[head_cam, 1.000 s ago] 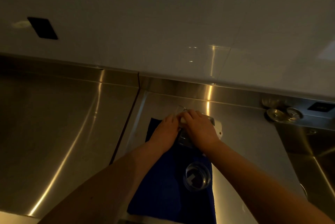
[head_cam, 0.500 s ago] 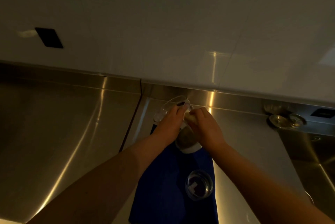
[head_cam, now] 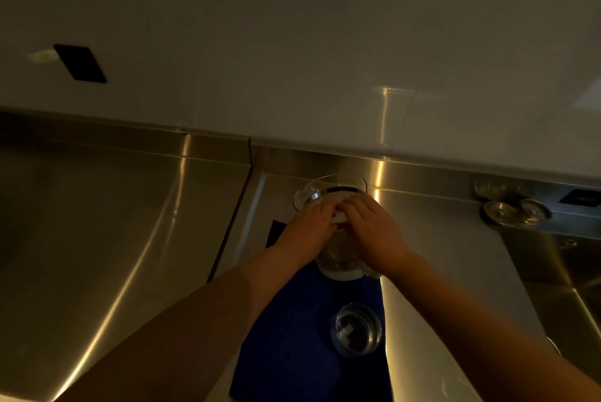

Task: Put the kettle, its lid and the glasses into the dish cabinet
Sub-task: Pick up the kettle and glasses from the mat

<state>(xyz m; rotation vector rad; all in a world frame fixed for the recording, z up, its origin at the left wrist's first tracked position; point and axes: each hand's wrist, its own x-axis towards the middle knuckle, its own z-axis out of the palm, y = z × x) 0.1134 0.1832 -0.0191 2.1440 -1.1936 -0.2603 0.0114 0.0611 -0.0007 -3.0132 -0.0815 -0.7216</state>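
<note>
Head view: left hand (head_cam: 310,232) and right hand (head_cam: 374,235) both grip the glass kettle (head_cam: 338,258), lifted above a blue cloth (head_cam: 292,336); a glass (head_cam: 356,328) sits nearer. Next, probably, carrying it steadily to the cabinet.

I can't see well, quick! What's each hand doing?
Left hand: grips the glass kettle.
Right hand: grips the kettle too.
</note>
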